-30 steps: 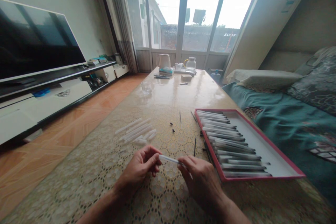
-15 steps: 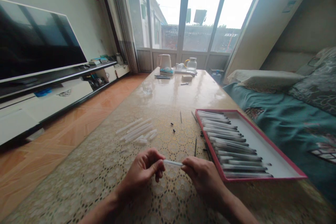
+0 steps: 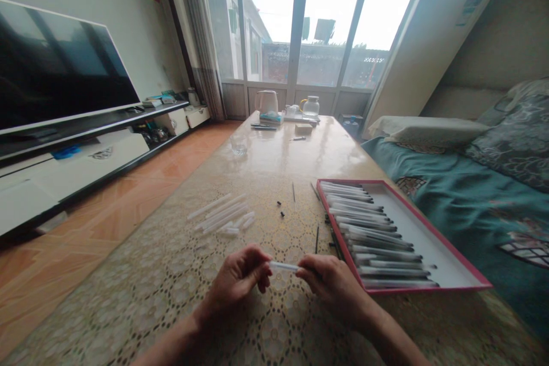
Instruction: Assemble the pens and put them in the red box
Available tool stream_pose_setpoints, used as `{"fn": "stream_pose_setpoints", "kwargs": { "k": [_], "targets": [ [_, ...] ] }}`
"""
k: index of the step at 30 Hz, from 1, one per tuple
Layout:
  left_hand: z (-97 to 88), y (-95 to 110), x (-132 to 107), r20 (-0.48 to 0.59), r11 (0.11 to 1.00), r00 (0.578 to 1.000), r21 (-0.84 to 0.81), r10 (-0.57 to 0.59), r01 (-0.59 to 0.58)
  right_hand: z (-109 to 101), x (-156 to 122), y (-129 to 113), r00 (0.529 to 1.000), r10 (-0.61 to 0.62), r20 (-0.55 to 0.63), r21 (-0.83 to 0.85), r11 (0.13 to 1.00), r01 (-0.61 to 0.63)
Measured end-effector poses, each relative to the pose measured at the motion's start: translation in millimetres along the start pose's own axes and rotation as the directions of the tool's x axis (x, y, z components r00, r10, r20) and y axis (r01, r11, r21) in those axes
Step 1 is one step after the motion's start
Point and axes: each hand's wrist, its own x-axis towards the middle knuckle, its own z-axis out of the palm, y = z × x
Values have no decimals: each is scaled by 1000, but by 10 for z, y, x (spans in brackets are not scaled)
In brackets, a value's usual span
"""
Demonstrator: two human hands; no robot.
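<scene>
My left hand (image 3: 238, 277) and my right hand (image 3: 328, 280) are both closed on the two ends of one thin clear pen barrel (image 3: 283, 266), held level just above the table near its front edge. Right of my right hand lies a red-rimmed white tray (image 3: 433, 243) filled with several pens in a row. Ahead and to the left, several clear pen barrels and caps (image 3: 223, 216) lie loose on the lace tablecloth. A dark refill (image 3: 317, 238) and small black bits (image 3: 281, 209) lie between the pile and the tray.
The long table (image 3: 274, 154) carries a glass (image 3: 238, 144), a kettle (image 3: 266, 102), a jar (image 3: 311, 106) and small items at its far end. A TV (image 3: 55, 68) on a low stand is at left; a teal sofa (image 3: 472, 194) at right.
My hands have drawn closer together along the barrel, so less of it shows between them. The view shifted slightly.
</scene>
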Motion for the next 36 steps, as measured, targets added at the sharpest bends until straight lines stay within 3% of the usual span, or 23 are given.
{"fn": "stream_pose_setpoints", "kwargs": {
  "k": [4,8,11,13,17,23,28,32,36],
  "targets": [
    [7,13,46,-122,1000,992,15,17,-16,-171,25,21,983,2,-185,-43,999,-10],
    [-48,63,47,-281,996,958,82,65,-43,-518,56,157,889,73,-452,-59,992,-111],
    [-132,72,70,-363,990,926,134,99,-53,-795,104,324,860,145,-490,-202,940,-273],
    [-186,61,95,-386,989,918,144,97,-44,-946,169,457,855,196,-480,-340,857,-387],
    [-242,44,128,-417,995,907,94,63,-26,-1121,387,755,859,208,-467,-558,684,-469],
    [-234,66,131,-450,999,893,26,34,-24,-1104,640,1089,867,215,-450,-561,688,-462],
    [-242,60,131,-456,999,889,36,38,-24,-1068,681,1192,868,179,-464,-534,725,-435],
    [-233,46,127,-466,999,884,45,39,-20,-1005,670,1040,858,114,-502,-489,780,-390],
    [-234,72,124,-470,987,877,157,101,-30,-739,558,593,892,10,-452,-454,858,-240]
  ]
}}
